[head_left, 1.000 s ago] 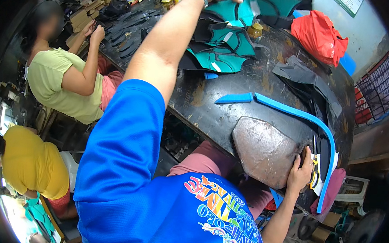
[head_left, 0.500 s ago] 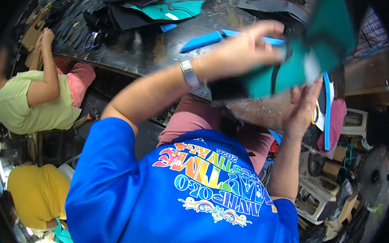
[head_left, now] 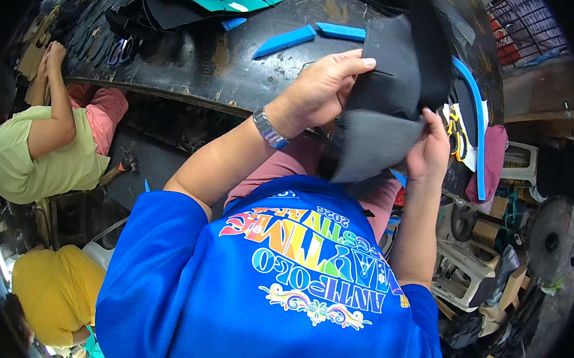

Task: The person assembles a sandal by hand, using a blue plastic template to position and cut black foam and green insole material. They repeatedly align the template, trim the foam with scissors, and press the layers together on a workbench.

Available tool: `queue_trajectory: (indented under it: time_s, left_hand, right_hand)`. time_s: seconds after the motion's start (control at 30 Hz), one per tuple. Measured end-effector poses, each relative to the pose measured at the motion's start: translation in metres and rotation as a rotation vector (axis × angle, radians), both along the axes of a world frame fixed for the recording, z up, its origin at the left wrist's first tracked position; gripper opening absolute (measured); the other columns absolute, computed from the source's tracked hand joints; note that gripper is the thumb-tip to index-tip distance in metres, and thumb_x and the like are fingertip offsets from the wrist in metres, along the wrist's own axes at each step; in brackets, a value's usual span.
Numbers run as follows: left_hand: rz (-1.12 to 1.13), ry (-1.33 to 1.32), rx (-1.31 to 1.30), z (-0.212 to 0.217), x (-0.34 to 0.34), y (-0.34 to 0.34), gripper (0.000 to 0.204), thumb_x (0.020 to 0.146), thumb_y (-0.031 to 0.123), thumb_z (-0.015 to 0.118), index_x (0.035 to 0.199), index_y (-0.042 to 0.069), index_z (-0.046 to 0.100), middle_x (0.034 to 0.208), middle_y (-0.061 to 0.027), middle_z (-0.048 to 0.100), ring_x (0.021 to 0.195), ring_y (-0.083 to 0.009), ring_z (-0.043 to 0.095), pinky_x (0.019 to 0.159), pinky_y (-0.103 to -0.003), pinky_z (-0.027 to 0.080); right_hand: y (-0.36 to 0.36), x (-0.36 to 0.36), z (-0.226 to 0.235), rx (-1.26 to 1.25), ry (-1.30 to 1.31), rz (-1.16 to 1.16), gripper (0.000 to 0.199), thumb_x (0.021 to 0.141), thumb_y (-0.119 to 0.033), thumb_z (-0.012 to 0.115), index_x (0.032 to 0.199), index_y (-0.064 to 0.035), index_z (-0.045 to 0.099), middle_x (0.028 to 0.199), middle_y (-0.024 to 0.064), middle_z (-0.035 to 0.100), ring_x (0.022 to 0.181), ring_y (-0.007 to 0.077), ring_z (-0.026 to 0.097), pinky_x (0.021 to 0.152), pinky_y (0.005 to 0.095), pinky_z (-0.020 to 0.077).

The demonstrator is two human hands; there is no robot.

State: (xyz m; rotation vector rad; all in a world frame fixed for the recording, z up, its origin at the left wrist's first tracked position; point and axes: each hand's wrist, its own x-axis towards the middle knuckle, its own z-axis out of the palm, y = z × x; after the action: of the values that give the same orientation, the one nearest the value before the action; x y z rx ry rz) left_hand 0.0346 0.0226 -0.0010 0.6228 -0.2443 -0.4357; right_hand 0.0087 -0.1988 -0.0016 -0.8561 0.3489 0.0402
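Sheeting in matte black (head_left: 390, 83), broad-panelled and bent, with a small slit, is held up across the near edge of the scuffed dark table (head_left: 195, 66). I see the left hand (head_left: 320, 91) pinching its left side; whether the right hand (head_left: 430, 149) grips its right side I can't tell. Tabletop stretches leftward; yellow-handled scissors (head_left: 461, 141) and a curved blue strip (head_left: 479, 116) bound the right. Half a second ago, its teal face showed.
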Motion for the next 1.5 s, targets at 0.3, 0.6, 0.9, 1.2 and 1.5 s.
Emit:
queue_trajectory:
  time_s: [0.3, 0.6, 0.9, 1.2, 1.5]
  left_hand:
    - [0.006, 0.178, -0.188, -0.016, -0.014, 0.003, 0.033, 0.098, 0.008, 0.058, 0.131, 0.006, 0.058, 0.118, -0.0056, 0.070, 0.106, -0.0142, 0.069, 0.099, -0.032, 0.055]
    - [-0.080, -1.045, 0.823, -0.023, 0.066, 0.043, 0.018, 0.086, 0.023, 0.073, 0.100, 0.012, 0.076, 0.120, -0.0090, 0.064, 0.117, -0.0244, 0.058, 0.101, -0.039, 0.046]
    - [-0.137, -0.892, 0.908, -0.032, 0.101, 0.054, 0.036, 0.089, 0.017, 0.072, 0.125, 0.013, 0.073, 0.113, -0.0056, 0.066, 0.104, -0.0161, 0.063, 0.096, -0.031, 0.050]
    - [0.092, -1.134, 1.076, 0.038, 0.010, 0.127, 0.051, 0.082, 0.025, 0.084, 0.127, 0.008, 0.069, 0.132, -0.0134, 0.060, 0.123, -0.0264, 0.058, 0.105, -0.038, 0.048]
    - [0.211, -0.715, 0.890, 0.025, -0.051, 0.038, 0.026, 0.097, 0.009, 0.066, 0.122, 0.004, 0.071, 0.126, -0.0132, 0.063, 0.110, -0.0231, 0.065, 0.093, -0.034, 0.053]
  right_hand:
    - [-0.026, -0.028, 0.017, -0.338, -0.183, 0.472, 0.087, 0.070, -0.002, 0.064, 0.153, 0.0032, 0.037, 0.126, 0.0139, 0.066, 0.108, 0.0195, 0.069, 0.093, 0.0305, 0.0548]
    - [-0.034, -0.062, 0.079, -1.734, -0.602, 0.489, 0.054, 0.072, 0.018, 0.050, 0.117, -0.0030, 0.072, 0.111, 0.0161, 0.070, 0.109, 0.0312, 0.066, 0.100, 0.0353, 0.0498]
    - [-0.042, 0.003, 0.095, -1.390, -0.461, 0.700, 0.033, 0.090, -0.016, 0.073, 0.117, 0.0019, 0.070, 0.097, 0.0046, 0.070, 0.087, 0.0109, 0.064, 0.079, 0.0267, 0.0508]
    - [-0.004, 0.169, -0.010, -2.045, -1.117, 0.454, 0.041, 0.090, -0.011, 0.068, 0.130, -0.0138, 0.064, 0.123, 0.0112, 0.067, 0.120, 0.0325, 0.059, 0.099, 0.0424, 0.0471]
    - [0.002, 0.135, 0.074, -2.254, -0.809, 0.423, 0.031, 0.100, -0.019, 0.056, 0.129, -0.0116, 0.060, 0.112, 0.0196, 0.066, 0.095, 0.0418, 0.067, 0.081, 0.0486, 0.0548]
